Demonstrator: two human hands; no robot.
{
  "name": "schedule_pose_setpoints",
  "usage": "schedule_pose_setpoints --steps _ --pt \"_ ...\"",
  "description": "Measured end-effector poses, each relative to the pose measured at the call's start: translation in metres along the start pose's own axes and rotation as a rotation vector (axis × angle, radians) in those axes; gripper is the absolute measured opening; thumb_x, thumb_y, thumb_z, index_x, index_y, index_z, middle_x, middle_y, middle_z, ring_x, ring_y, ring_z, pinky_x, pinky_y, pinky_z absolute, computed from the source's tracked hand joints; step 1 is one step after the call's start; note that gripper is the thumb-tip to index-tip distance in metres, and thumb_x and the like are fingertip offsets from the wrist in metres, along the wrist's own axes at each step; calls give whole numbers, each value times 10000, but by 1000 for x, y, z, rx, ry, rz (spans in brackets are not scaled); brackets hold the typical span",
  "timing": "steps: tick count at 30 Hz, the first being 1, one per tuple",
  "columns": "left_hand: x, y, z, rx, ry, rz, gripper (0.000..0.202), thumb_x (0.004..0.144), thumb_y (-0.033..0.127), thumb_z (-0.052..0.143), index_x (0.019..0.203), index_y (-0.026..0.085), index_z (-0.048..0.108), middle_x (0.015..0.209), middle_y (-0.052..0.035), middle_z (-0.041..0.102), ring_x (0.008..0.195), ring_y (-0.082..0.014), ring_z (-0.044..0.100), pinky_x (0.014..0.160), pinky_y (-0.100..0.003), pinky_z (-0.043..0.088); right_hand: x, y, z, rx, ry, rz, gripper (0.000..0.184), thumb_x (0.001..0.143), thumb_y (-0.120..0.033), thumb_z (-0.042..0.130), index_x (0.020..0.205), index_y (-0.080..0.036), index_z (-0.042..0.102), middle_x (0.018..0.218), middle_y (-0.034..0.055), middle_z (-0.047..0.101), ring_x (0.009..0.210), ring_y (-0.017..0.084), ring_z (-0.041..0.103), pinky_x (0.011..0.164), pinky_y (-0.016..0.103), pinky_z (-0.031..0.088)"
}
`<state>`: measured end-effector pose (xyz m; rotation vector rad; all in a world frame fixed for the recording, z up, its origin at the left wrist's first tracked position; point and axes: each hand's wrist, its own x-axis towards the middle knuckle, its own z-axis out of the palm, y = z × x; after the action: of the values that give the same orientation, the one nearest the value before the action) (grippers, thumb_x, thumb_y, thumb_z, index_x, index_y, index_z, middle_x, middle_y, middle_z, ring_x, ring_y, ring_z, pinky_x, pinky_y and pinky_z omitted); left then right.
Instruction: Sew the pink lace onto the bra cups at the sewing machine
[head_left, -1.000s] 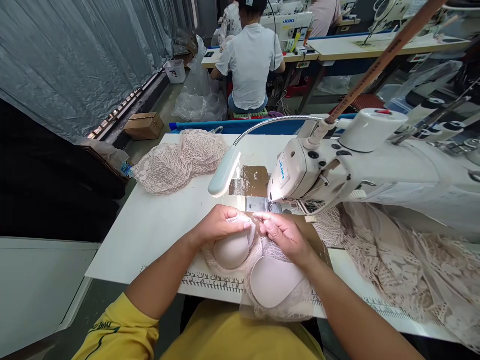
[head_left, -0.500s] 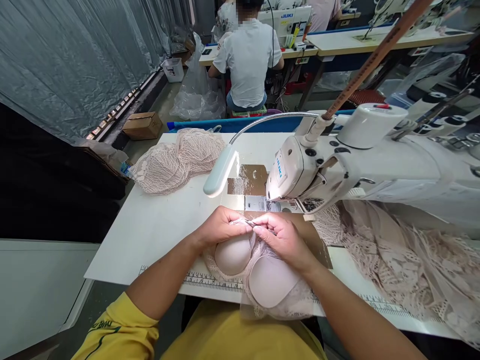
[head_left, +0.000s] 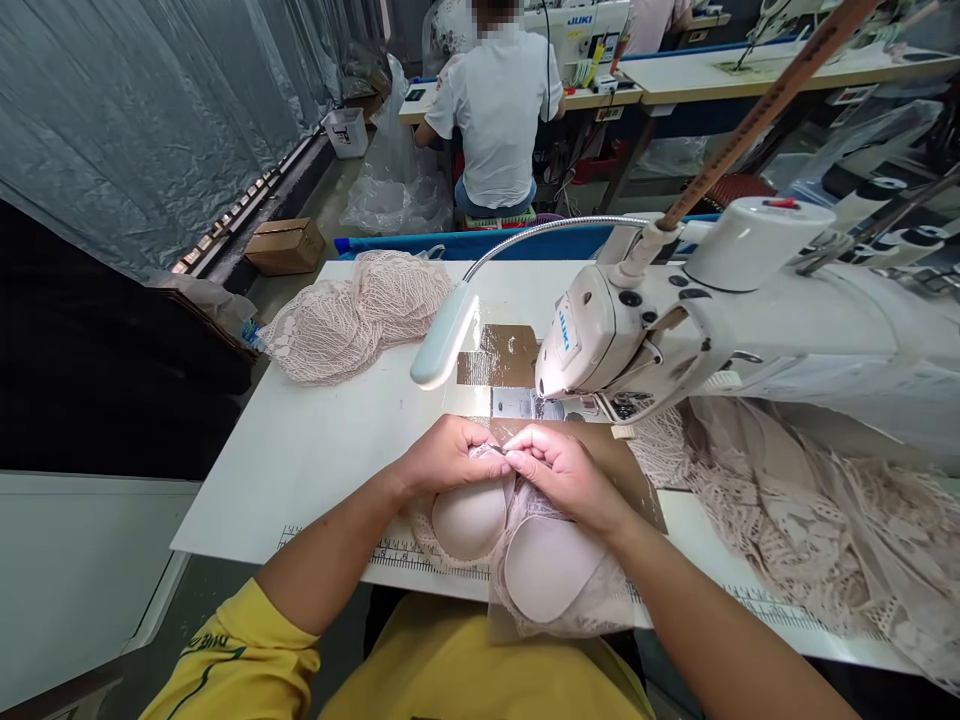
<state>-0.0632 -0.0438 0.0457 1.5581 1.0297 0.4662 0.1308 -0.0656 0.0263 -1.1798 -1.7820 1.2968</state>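
Observation:
A pale pink lace bra point(head_left: 553, 568) with two smooth moulded cups lies at the table's front edge, its lower part hanging toward my lap. My left hand point(head_left: 448, 458) pinches the bra's upper edge between thumb and fingers. Close beside it, almost fingertip to fingertip, my right hand point(head_left: 556, 468) pinches the same edge. A small dark bit shows between the fingertips; I cannot tell what it is. Just beyond my hands stands the white sewing machine point(head_left: 592, 335), its needle area over the metal plate point(head_left: 513, 403).
A lamp point(head_left: 441, 338) on a bent metal neck reaches over the table left of the machine head. Pink lace pieces point(head_left: 352, 318) are heaped at the back left, and more lace point(head_left: 787, 520) covers the right side. A person in a white shirt point(head_left: 499, 115) sits ahead, back turned.
The view has shifted slightly. Both hands stay pinched on the bra's edge, with only a small shift of the fingers; the bra lies nearly as before.

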Motion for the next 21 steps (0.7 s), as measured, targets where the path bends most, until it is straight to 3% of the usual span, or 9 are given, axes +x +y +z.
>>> schedule_pose_setpoints --steps 3,8,10,13,16,21 --pt "-1 1 1 3 -8 -3 331 722 393 659 570 125 538 557 47 389 546 -69 332 465 -189 245 0 1 1 54 33 16 214 876 -382 545 821 -190 623 792 20 636 747 151 587 693 276 467" --pt "1 -1 2 5 0 41 304 706 382 690 609 118 577 585 35 456 571 -76 382 499 -191 297 2 3 4 284 4 120 388 759 -407 688 1060 -186 581 951 52 657 881 189 620 786 317 503" --pt "2 -3 -1 20 -40 49 276 704 369 692 659 115 596 621 26 486 598 -86 411 515 -191 311 2 1 4 250 -21 157 343 770 -405 676 1015 -173 618 976 67 666 904 200 619 805 325 498" --pt "3 -5 -9 16 -106 21 235 711 338 680 753 119 608 685 16 516 630 -94 437 531 -189 324 1 0 1 197 2 186 257 811 -411 616 868 -162 644 855 44 666 774 173 606 714 298 490" --pt "3 -7 -15 2 -78 0 220 722 330 665 735 123 592 658 30 477 611 -83 411 536 -187 314 1 1 -2 140 23 175 243 813 -405 605 793 -164 627 742 6 620 675 139 555 636 260 455" --pt "5 -9 -12 -59 -78 -30 259 740 370 653 734 118 592 641 37 448 589 -74 388 525 -185 292 1 2 0 111 31 104 212 821 -381 597 835 -171 615 811 15 619 765 154 559 697 263 453"
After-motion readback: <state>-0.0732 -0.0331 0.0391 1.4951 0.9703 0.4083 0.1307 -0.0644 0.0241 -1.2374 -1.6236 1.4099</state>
